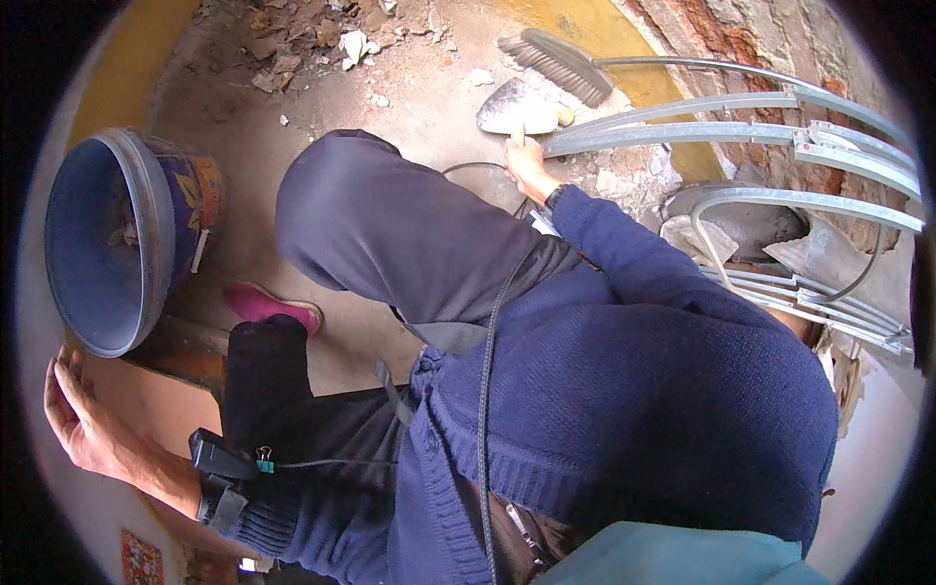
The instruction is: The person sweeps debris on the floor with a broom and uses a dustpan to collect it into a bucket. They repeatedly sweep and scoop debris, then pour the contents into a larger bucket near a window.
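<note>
My right hand [528, 167] grips the handle of a pointed masonry trowel [508, 102] low over the floor. Its whitish, dusty blade faces away from me, close to the grey bristles of a broom [559, 64]. My left hand [84, 424] holds nothing, and some of its fingers are apart. Its fingertips come near the lower rim of a large plastic bucket [157, 241]; I cannot tell whether they touch. The bucket is tilted with its mouth towards the left, and some rubble [128, 230] shows inside.
Metal profile rails [680, 134] run along the right, beside a wall of exposed brick [738, 36]. Plaster rubble [292, 47] lies on the concrete floor. A dusty round basin [738, 219] stands under the rails. A cable [488, 380] crosses my body.
</note>
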Demonstrator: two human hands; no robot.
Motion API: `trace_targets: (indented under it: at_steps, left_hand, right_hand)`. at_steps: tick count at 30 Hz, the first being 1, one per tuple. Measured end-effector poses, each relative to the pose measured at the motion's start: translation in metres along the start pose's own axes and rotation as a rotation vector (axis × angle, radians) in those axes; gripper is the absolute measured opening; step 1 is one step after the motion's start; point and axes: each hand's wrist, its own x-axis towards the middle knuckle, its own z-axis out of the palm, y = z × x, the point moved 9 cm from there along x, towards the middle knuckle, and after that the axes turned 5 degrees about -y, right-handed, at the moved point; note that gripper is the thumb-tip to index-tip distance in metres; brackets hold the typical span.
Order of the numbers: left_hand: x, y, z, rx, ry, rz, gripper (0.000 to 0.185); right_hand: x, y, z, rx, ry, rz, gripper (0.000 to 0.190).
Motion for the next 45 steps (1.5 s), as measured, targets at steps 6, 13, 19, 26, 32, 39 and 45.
trace_targets:
  at_steps: [6, 13, 19, 26, 32, 39, 45]
  left_hand:
    - [0.003, -0.009, -0.002, -0.008, 0.003, -0.037, 0.028]
    - [0.006, -0.013, 0.002, 0.004, 0.002, 0.005, 0.028]
    - [0.004, -0.006, 0.006, 0.090, -0.008, 0.029, 0.028]
    - [0.002, 0.000, 0.014, 0.146, -0.019, -0.023, 0.028]
    - [0.003, -0.006, 0.020, 0.188, -0.040, -0.042, 0.030]
    - [0.002, -0.005, 0.029, 0.149, -0.101, -0.016, 0.028]
    - [0.001, -0.011, 0.025, 0.077, -0.096, -0.013, 0.023]
  right_hand:
    - [0.022, 0.016, 0.018, 0.009, -0.070, 0.048, 0.038]
    - [0.034, 0.012, 0.031, 0.182, -0.241, 0.134, 0.047]
    - [0.066, -0.022, 0.071, 0.147, -0.268, 0.038, 0.041]
    - [0.118, -0.099, 0.127, 0.195, -0.339, 0.000, 0.024]
    - [0.167, -0.156, 0.167, 0.199, -0.376, -0.160, 0.025]
    - [0.197, -0.141, 0.177, 0.180, -0.462, -0.042, 0.018]
    - [0.179, -0.124, 0.165, 0.243, -0.399, -0.017, 0.015]
